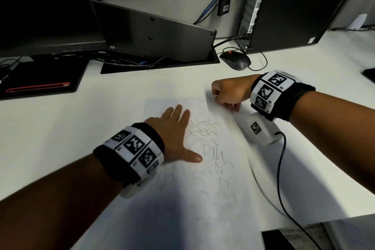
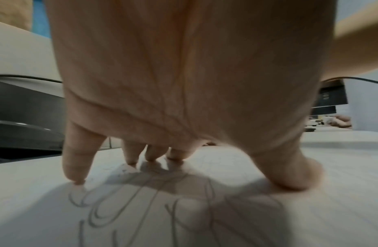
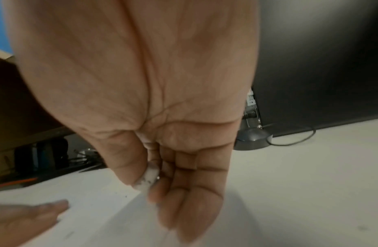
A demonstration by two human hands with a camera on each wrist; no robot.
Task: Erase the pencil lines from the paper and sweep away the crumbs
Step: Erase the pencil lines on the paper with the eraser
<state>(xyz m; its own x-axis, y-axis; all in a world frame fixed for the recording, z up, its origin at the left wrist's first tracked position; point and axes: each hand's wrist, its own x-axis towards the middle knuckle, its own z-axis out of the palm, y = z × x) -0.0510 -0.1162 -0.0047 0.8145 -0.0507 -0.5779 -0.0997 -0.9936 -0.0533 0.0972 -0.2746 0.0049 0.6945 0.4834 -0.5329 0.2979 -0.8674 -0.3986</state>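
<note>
We see the paper (image 1: pixel 203 178) lying flat on the desk (image 1: pixel 60 128). Our left hand (image 1: pixel 172 134), fingers spread, presses it flat. Farther off, our right hand (image 1: pixel 227 93) pinches the eraser (image 3: pixel 147 179) beside the paper's far corner.

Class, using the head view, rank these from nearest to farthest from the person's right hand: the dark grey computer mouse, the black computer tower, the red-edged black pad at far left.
Measured from the right hand:
1. Dark grey computer mouse, just beyond the hand.
2. Black computer tower, behind the mouse, at the back right.
3. Red-edged black pad, across the white desk, far left.
</note>
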